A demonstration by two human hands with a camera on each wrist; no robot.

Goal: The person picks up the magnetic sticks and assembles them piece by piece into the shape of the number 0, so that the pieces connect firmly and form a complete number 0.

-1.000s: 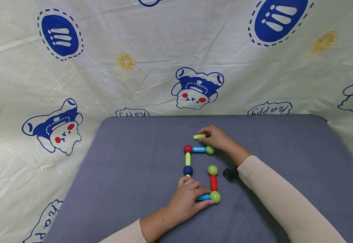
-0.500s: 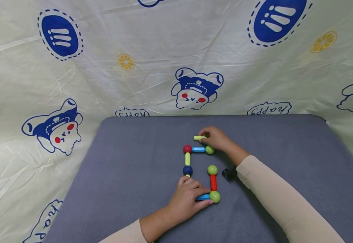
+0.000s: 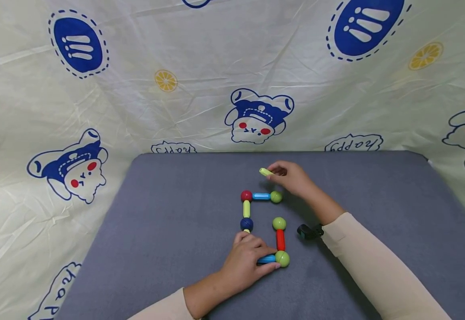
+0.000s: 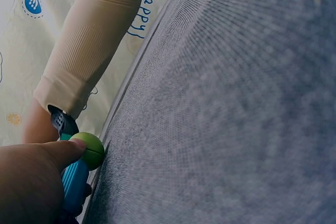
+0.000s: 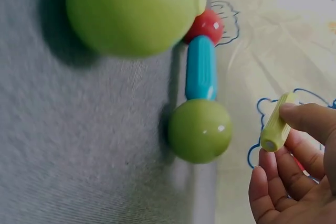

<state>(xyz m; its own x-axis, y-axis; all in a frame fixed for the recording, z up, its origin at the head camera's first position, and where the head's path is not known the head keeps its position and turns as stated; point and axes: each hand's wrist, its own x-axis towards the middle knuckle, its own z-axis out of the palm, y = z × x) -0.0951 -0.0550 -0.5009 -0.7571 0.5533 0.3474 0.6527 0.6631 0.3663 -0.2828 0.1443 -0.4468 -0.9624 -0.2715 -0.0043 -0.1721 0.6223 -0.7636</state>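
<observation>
My right hand (image 3: pixel 292 178) pinches a short yellow-green magnetic rod (image 5: pixel 278 121) between thumb and fingers, raised off the table beyond the figure. Below it lies a blue rod (image 3: pixel 261 196) joining a red ball (image 3: pixel 246 196) to a green ball (image 3: pixel 276 197). A yellow-green rod (image 3: pixel 246 209) runs from the red ball to a dark blue ball (image 3: pixel 246 223). My left hand (image 3: pixel 246 258) grips the near blue rod (image 4: pixel 76 182), its thumb against a green ball (image 4: pixel 90 151), and hides the figure's near left corner. From that ball a red rod (image 3: pixel 280 240) leads to another green ball (image 3: pixel 279 223).
Grey cloth covers the table (image 3: pixel 176 213). A printed curtain (image 3: pixel 200 111) hangs along its back and left side. A black wrist device (image 3: pixel 310 231) sits at the right sleeve cuff, close to the right side of the figure.
The right hand has lifted slightly up and to the right with the yellow-green rod, which now tilts differently. My left hand and the ball-and-rod figure stay where they were.
</observation>
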